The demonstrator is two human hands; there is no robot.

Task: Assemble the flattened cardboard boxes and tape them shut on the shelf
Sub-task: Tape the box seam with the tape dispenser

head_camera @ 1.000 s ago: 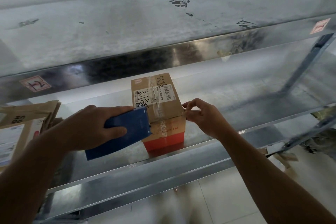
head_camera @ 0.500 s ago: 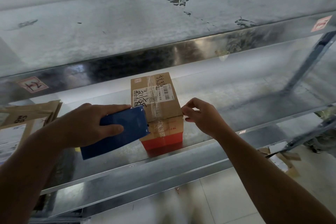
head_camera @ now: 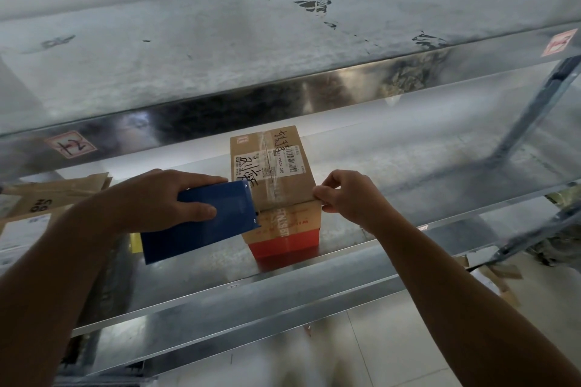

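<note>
Between our grips sits the box, left grip clamped round the blue tape dispenser, right grip pinching its near corner.

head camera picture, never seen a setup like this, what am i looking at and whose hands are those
There is no machine here. The camera sits on a person's head and looks forward and down, so the two arms reaching in from below are the wearer's own. This is the only view.

In front of them is a metal shelf. A small cardboard box stands on it, with labels and clear tape along its top. Flattened boxes lie on the shelf at the far left.

The left hand grips a blue tape dispenser, held against the box's near left top edge. The right hand pinches the box's near right top corner. Whether it also holds tape is too fine to tell.
</note>
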